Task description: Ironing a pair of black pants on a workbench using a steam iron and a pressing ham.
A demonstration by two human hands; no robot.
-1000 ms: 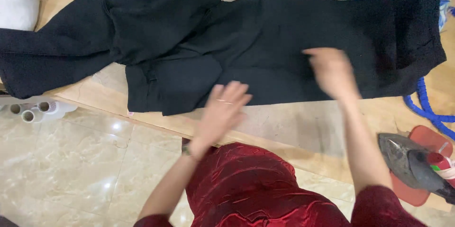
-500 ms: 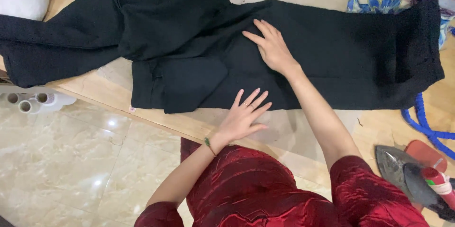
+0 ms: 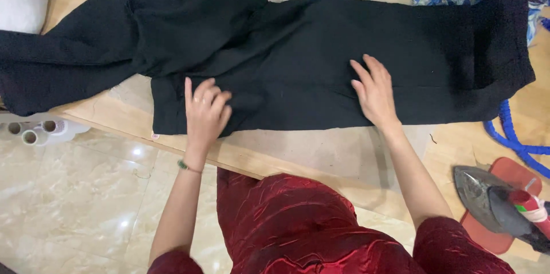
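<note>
Smoothing the black garment (image 3: 321, 62) on the padded table (image 3: 321, 148), seen from the head camera: your left hand (image 3: 204, 115) rests flat, fingers loosely together, on the hem at seven o'clock; your right hand (image 3: 375, 91) lies spread mid-cloth. Press with flat palms, stroking outward along the cloth. Its long axis runs nine to three o'clock, across the table's middle. An iron (image 3: 492, 202) rests at four o'clock.

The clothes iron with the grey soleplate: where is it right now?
In the head view, the clothes iron lies at the lower right on a red mat, beside the person's right forearm and below the blue hose.
</note>
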